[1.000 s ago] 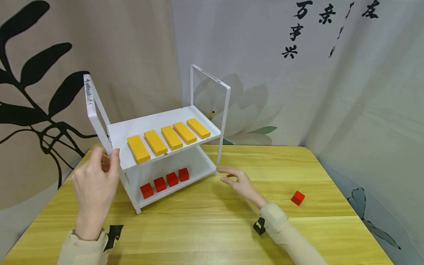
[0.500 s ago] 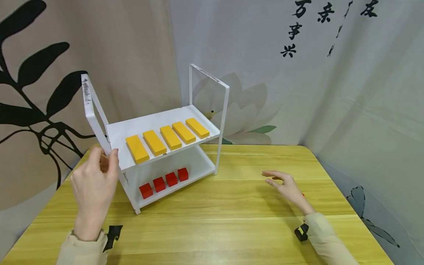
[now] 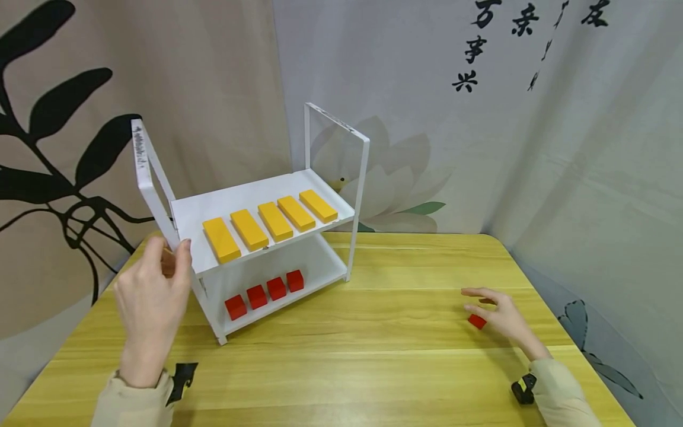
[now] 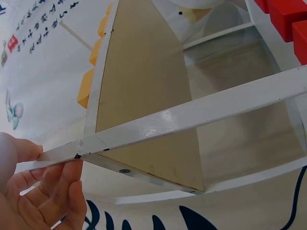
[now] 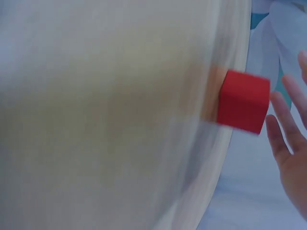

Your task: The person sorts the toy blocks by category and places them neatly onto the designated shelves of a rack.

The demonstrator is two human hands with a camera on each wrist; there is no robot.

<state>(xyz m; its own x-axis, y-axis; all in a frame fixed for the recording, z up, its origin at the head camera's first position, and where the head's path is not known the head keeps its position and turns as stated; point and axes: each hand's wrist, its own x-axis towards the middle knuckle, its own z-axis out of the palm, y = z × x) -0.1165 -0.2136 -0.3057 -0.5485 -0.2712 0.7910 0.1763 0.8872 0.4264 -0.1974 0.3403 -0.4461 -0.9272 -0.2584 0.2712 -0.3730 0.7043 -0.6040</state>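
Note:
My left hand pinches the left front post of a white two-tier shelf, thumb on one side and fingers on the other, as the left wrist view shows. Over a lone red cube on the table hovers my right hand, its fingers loosely spread and holding nothing. In the right wrist view that red cube lies close to the fingertips; whether they touch cannot be told. Several yellow blocks line the upper tier. A row of red cubes sits on the lower tier.
The wooden table runs up to a printed curtain behind and at the sides. The shelf's right end frame rises above its upper tier. Wide table surface lies between shelf and lone cube.
My right hand has moved from beside the shelf's right front foot rightward to the lone red cube. My left hand stays on the shelf post, and the shelf and blocks stand as before.

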